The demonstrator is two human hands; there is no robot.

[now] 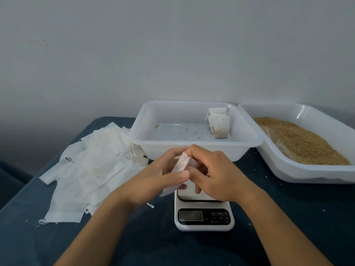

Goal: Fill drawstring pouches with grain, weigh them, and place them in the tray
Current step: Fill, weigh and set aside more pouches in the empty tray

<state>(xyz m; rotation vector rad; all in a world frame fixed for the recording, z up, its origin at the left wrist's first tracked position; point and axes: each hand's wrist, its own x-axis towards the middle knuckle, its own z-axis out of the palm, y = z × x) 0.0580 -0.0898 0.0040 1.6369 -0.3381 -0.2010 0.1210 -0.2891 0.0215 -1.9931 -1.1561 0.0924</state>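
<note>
Step in hand: opening an empty pouch (181,166) above the scale (204,217), ahead of filling.
Left hand (153,181): thumb and fingers pinch the pouch's lower part; fabric hangs limp, a drawstring loop dangling below.
Right hand (217,175): fingers curled at the stitched mouth, apparently working it apart; fingertips partly hidden.
Doing it well: likely best to part the mouth fully and keep the drawstring clear before carrying it to the grain (299,141), else kernels spill.
Filled pouches: two visible, stacked at the far right corner of the tray (192,150); possibly more beneath.
Trays: two, one for pouches, the grain tray (307,173) to the right.
Empty pouches: loose pile (92,162) at left, too overlapped to count.
Scale: one, display unreadable.
</note>
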